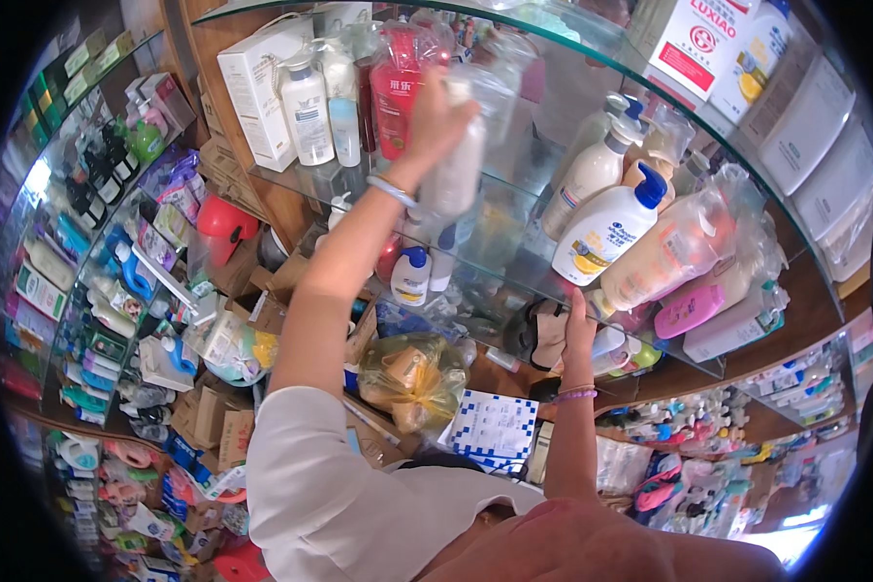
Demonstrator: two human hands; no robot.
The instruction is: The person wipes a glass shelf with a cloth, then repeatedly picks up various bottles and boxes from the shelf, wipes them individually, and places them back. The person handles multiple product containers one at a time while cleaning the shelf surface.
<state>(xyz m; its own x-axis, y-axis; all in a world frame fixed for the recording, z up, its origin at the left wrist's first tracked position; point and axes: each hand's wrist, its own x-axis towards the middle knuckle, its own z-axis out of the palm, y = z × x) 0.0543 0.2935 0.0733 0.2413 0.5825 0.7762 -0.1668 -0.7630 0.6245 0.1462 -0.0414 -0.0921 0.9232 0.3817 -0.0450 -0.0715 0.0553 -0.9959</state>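
My left hand (442, 124) is raised over the glass shelf (509, 190) and grips a pale, plastic-wrapped bottle (457, 174), blurred by motion. Behind it stand a red pump bottle (395, 98) and a white pump bottle (308, 113). My right hand (578, 331) is at the shelf's front edge, one finger pointing up against it; its other fingers are hard to make out. Just above that finger, a white Head & Shoulders pump bottle (602, 236) with a blue pump leans on the shelf. A cream pump bottle (589, 182) and a plastic-wrapped bottle (669, 247) flank it.
An upper glass shelf (589, 51) crosses above my hands, bearing boxes. Below are a tied yellow plastic bag (411, 382), a blue-and-white checked paper (491, 429), a small blue-pump bottle (412, 276) and cardboard boxes (211, 418). A red helmet (224, 227) lies to the left, beside packed shelves.
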